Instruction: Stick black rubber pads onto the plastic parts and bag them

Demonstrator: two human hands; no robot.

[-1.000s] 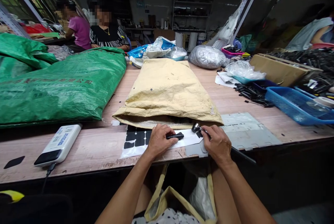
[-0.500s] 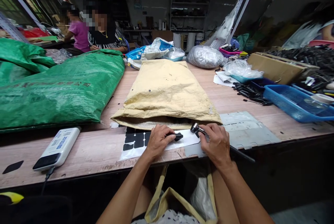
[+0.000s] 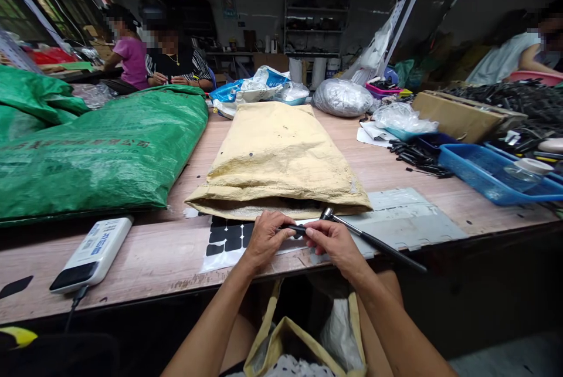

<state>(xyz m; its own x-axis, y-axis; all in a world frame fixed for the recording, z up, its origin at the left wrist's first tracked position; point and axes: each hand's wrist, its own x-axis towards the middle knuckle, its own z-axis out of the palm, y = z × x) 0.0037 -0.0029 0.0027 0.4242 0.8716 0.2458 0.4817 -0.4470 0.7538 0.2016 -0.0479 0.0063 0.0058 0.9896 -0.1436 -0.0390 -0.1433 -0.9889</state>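
My left hand (image 3: 269, 236) is closed around a small black plastic part (image 3: 298, 228), whose exact kind I cannot make out. The fingertips of my right hand (image 3: 329, 242) pinch the other end of this part. Just beyond the right hand lies a hammer (image 3: 373, 241) with a shiny metal head and a black grip; it rests on the table, its handle reaching past the front edge. Under and beside the left hand is a white sheet with black rounded stickers (image 3: 229, 236). Directly behind both hands, a tan woven sack (image 3: 281, 154) lies with its mouth facing me.
A large green sack (image 3: 101, 154) fills the left side, with a white power bank (image 3: 92, 254) in front. To the right are a grey plate (image 3: 409, 218), a blue tray (image 3: 484, 175) and piled black parts (image 3: 422, 160). Below the table edge, an open tan bag (image 3: 303, 336) sits at my lap. Other people sit farther back.
My right hand has let go of the hammer, which now lies on the table. It has moved left to the black part in my left hand.
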